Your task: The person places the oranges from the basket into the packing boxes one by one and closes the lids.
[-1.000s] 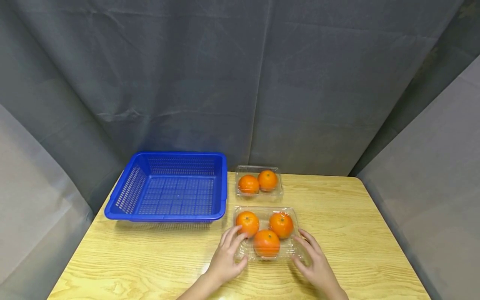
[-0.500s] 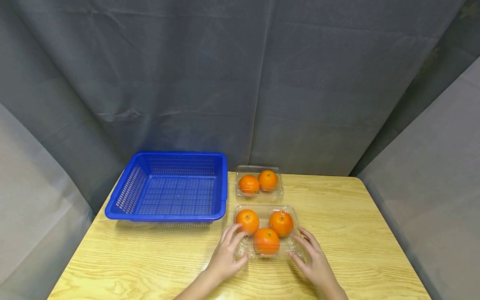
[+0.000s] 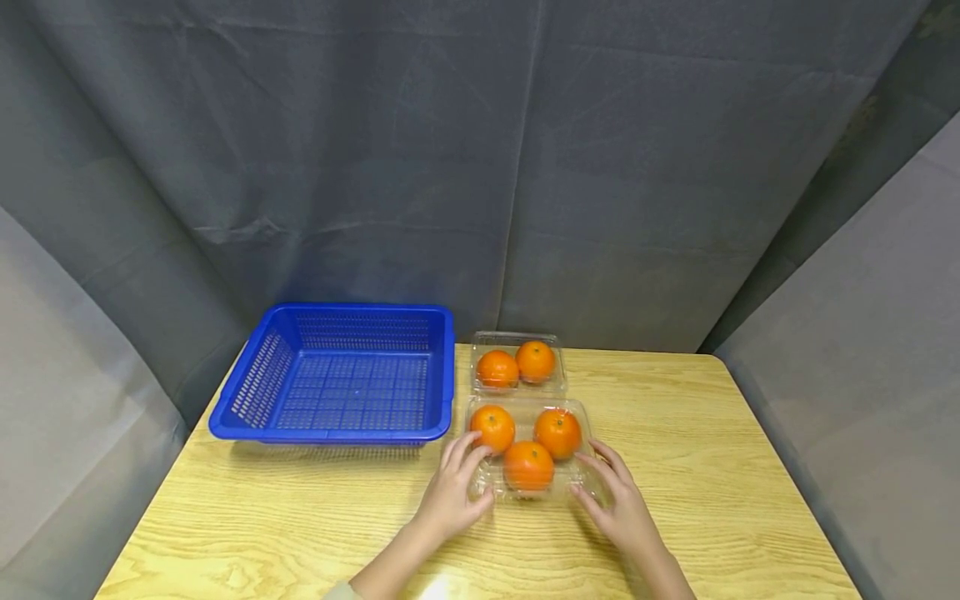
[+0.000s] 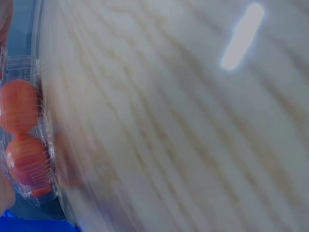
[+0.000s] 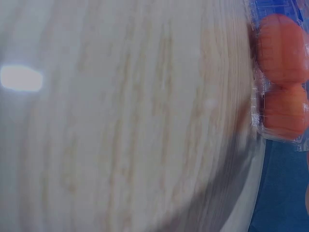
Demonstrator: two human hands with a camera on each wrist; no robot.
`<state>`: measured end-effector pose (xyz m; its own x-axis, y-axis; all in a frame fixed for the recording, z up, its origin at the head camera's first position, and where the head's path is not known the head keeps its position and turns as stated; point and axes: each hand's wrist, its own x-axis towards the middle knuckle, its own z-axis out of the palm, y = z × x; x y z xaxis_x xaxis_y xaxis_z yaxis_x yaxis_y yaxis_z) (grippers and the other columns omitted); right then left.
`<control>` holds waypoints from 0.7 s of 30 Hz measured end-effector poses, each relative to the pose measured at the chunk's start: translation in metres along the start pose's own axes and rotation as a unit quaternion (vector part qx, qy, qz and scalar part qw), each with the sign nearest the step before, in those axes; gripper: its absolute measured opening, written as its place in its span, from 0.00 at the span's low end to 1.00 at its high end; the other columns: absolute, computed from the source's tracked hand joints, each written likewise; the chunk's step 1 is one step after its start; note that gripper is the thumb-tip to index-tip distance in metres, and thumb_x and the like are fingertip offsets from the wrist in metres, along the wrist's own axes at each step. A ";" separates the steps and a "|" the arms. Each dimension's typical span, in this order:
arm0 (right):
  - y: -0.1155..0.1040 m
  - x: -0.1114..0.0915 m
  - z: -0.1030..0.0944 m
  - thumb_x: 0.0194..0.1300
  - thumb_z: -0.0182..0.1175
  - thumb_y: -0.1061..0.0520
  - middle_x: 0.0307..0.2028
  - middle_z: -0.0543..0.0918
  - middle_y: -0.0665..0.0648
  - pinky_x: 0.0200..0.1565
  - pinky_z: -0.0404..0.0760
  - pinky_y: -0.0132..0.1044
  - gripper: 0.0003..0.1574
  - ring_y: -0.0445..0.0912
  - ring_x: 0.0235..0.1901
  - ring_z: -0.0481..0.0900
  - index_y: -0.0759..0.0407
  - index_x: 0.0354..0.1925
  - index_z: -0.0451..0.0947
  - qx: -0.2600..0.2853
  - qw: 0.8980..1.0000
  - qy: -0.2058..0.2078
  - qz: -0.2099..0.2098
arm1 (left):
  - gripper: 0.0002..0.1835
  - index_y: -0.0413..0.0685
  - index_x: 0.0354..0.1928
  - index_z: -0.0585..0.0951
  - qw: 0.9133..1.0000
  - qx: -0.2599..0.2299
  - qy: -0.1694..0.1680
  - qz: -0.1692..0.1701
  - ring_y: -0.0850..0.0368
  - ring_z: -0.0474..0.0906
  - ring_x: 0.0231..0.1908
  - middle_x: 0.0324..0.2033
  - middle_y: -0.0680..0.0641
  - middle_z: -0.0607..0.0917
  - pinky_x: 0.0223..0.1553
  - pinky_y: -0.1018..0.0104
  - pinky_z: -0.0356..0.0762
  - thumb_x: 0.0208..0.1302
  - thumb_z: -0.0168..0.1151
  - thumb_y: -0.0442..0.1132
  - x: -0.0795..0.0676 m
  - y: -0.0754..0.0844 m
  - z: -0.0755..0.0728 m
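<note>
A clear plastic clamshell box (image 3: 523, 408) with three oranges (image 3: 528, 466) inside lies on the table's middle, in the head view. Its left side is held by my left hand (image 3: 450, 493), fingers bent over the edge and thumb near the front corner. My right hand (image 3: 618, 502) grips the right side in the same way. In the left wrist view, oranges (image 4: 28, 159) show through the ribbed plastic at the left edge, beside a sliver of hand. The right wrist view catches oranges (image 5: 284, 50) in the box at its right edge.
Just behind stands a smaller clear box (image 3: 483, 338) with two oranges (image 3: 536, 361). A blue plastic basket (image 3: 333, 436) sits at the back left with nothing in it. Grey curtains (image 3: 360, 167) hang behind the wooden table (image 3: 697, 433).
The front box has slid away from me, close to the smaller box, and slightly left. Both hands have moved along with it. The basket and rear box have stayed put.
</note>
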<state>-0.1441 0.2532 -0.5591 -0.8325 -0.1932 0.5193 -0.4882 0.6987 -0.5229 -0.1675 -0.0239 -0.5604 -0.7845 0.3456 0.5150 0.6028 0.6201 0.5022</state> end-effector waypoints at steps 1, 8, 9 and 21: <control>0.001 0.001 0.001 0.47 0.70 0.60 0.59 0.66 0.64 0.59 0.60 0.28 0.32 0.59 0.57 0.66 0.57 0.52 0.74 0.001 1.000 0.001 -0.001 | 0.27 0.48 0.51 0.74 1.000 0.001 0.001 -0.001 0.44 0.62 0.59 0.59 0.43 0.67 0.48 0.48 0.73 0.43 0.64 0.42 0.001 -0.001 0.000; 0.002 0.006 0.004 0.46 0.70 0.62 0.59 0.66 0.66 0.50 0.68 0.59 0.32 0.60 0.57 0.65 0.58 0.52 0.74 0.015 1.000 0.004 0.006 | 0.27 0.48 0.51 0.74 1.000 -0.002 0.001 -0.002 0.43 0.61 0.60 0.59 0.43 0.67 0.49 0.47 0.72 0.43 0.64 0.42 0.005 -0.005 0.001; 0.002 0.007 0.004 0.46 0.70 0.62 0.59 0.66 0.66 0.51 0.68 0.59 0.32 0.60 0.57 0.65 0.59 0.52 0.74 0.017 1.000 0.004 0.008 | 0.27 0.49 0.51 0.74 1.000 -0.002 -0.001 -0.004 0.43 0.61 0.60 0.60 0.43 0.67 0.49 0.48 0.72 0.43 0.63 0.42 0.005 -0.005 0.002; 0.004 0.012 0.004 0.47 0.69 0.61 0.60 0.66 0.65 0.51 0.68 0.58 0.32 0.60 0.57 0.65 0.59 0.52 0.74 0.015 1.000 -0.002 0.004 | 0.27 0.47 0.51 0.74 1.000 -0.006 0.006 0.000 0.42 0.61 0.60 0.59 0.43 0.67 0.51 0.47 0.70 0.43 0.63 0.42 0.010 -0.011 0.006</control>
<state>-0.1569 0.2507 -0.5580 -0.8376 -0.1909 0.5118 -0.4890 0.6796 -0.5469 -0.1827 -0.0230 -0.5651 -0.7824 0.3369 0.5238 0.6047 0.6119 0.5098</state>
